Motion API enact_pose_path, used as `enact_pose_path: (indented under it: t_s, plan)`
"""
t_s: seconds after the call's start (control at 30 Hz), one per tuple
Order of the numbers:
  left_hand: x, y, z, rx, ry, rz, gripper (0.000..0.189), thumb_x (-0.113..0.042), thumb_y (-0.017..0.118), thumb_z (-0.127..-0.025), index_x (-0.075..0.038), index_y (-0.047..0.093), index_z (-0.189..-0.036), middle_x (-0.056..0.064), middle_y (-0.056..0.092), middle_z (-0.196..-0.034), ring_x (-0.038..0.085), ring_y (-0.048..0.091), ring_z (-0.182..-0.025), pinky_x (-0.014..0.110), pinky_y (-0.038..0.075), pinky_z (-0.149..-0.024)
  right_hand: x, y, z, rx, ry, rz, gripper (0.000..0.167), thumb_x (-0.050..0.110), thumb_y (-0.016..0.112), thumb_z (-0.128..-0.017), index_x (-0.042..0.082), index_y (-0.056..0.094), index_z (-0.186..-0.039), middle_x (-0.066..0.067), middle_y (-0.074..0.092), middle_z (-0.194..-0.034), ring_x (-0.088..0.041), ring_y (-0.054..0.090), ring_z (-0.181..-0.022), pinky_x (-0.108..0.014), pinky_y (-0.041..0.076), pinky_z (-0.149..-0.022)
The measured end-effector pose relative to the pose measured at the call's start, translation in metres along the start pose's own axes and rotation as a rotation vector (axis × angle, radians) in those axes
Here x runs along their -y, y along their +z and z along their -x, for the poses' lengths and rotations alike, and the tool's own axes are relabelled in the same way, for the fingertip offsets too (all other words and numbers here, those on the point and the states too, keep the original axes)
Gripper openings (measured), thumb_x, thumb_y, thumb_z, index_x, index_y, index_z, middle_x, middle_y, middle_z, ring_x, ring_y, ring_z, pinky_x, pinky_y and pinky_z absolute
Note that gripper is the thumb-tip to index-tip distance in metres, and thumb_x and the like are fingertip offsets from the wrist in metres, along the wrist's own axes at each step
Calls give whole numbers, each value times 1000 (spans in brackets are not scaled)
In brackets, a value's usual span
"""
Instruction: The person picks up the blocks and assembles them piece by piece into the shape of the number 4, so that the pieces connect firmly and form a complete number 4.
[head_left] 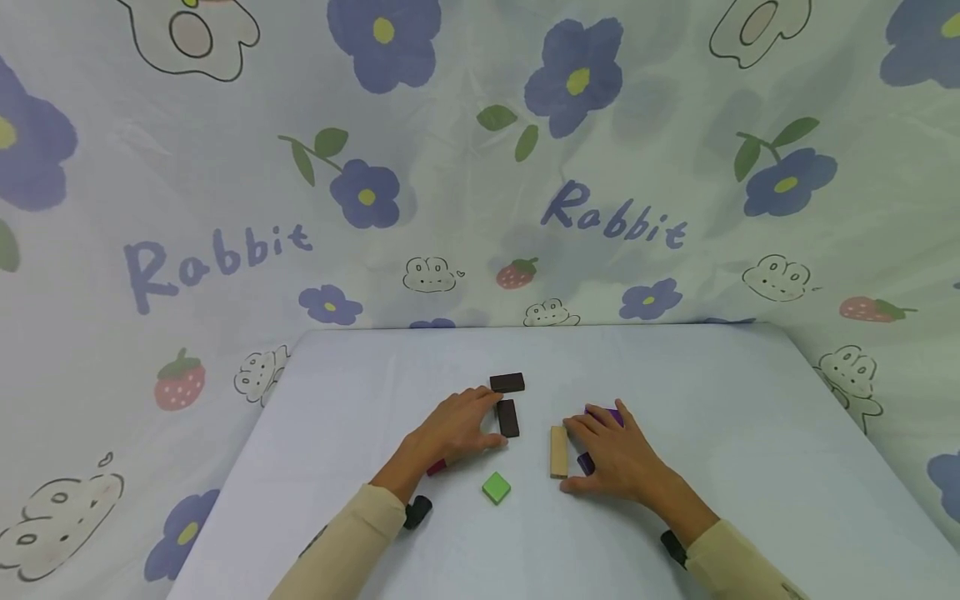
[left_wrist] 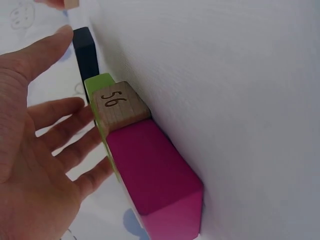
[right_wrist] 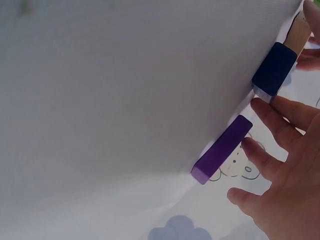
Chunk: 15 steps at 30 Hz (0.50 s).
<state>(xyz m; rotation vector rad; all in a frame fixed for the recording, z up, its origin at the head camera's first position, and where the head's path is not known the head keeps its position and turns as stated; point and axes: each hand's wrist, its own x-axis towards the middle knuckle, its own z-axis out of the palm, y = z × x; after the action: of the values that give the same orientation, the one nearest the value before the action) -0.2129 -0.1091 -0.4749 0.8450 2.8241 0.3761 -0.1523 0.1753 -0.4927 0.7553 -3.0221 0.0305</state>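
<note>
In the head view my left hand (head_left: 461, 425) hovers over the table's left middle, thumb and fingers spread. Its fingertips are right at an upright-lying dark block (head_left: 507, 418); a second dark block (head_left: 507, 382) lies crosswise behind. The left wrist view shows a magenta block (left_wrist: 155, 165), a wooden block face marked 56 (left_wrist: 121, 105) and a green block (left_wrist: 99, 80) beside the relaxed fingers. My right hand (head_left: 618, 454) spreads over a purple block (head_left: 613, 414) and a dark blue block (right_wrist: 275, 69), both partly covered in the head view. A plain wooden block (head_left: 558, 452) lies between thumb and forefinger tips.
A green block (head_left: 496, 488) lies nearer me, between the two forearms. Black wrist devices (head_left: 417, 512) sit under both sleeves. The white table (head_left: 360, 375) ends at the back against a patterned cloth (head_left: 465, 192) with flowers and rabbits.
</note>
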Motion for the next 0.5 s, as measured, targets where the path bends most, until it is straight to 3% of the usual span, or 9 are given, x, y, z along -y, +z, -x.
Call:
enact_pose_path:
  t_s: [0.5]
  plan:
    - [-1, 2, -6, -23, 50, -18, 66, -44, 75, -90, -7, 57, -142, 12, 55, -142, 30, 53, -128, 48, 44, -106, 0, 0, 0, -48, -36, -6, 84, 72, 75, -73, 20, 61, -137, -1, 63, -135, -32, 46, -137, -70, 19, -114]
